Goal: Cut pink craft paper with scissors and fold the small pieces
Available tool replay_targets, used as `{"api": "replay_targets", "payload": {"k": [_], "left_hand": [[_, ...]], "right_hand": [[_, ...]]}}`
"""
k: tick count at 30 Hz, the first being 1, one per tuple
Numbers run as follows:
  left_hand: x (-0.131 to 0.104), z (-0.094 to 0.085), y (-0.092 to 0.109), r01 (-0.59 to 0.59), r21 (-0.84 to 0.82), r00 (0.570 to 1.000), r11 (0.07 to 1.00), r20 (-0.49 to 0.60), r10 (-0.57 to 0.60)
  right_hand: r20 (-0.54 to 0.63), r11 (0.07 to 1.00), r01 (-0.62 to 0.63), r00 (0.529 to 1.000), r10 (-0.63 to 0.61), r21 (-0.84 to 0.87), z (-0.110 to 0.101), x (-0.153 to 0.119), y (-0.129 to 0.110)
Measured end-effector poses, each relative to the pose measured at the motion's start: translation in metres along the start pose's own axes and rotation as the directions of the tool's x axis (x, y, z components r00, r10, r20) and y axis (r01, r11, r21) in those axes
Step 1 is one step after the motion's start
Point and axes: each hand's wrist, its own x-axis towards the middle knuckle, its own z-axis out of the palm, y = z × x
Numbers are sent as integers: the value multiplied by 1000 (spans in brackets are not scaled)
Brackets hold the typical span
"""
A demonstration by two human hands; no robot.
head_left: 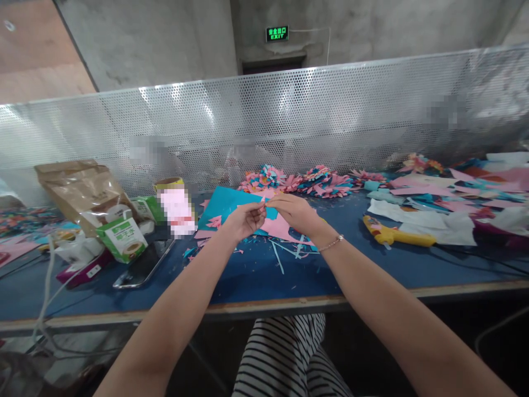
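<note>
My left hand point(247, 219) and my right hand point(295, 212) meet at the fingertips above the middle of the table. Between them the left fingers pinch a small pink paper piece point(263, 199). The right fingers are pressed together against the same piece, their tips partly hidden. Under the hands lie a blue paper sheet point(219, 207) and a pink paper sheet point(278, 227). Thin cut paper strips point(278, 257) are scattered just in front of them.
A yellow glue gun point(399, 236) lies to the right, near stacked paper scraps point(438, 198). Pink and blue paper flowers point(318, 182) line the back. At left are a phone point(144, 264), a green-and-white packet point(122, 240), a brown bag point(82, 193) and a white cable point(46, 281). A perforated metal screen point(198, 121) stands behind.
</note>
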Motion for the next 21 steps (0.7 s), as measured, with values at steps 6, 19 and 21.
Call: {"api": "replay_targets", "payload": {"k": [6,19,21], "left_hand": [[-2,1,1,16,13,1000,1000,-14,-15],[1,-3,0,41,91,999,995,11,-42],[3,-4,0,2,110,1000,994,12,-3]], "right_hand": [[39,1000,9,999,-10,5,-2,1,1],[52,1000,-21,998,22,-24,-8,-1,4],[-17,999,-39,999,39,1,-5,0,0]]}}
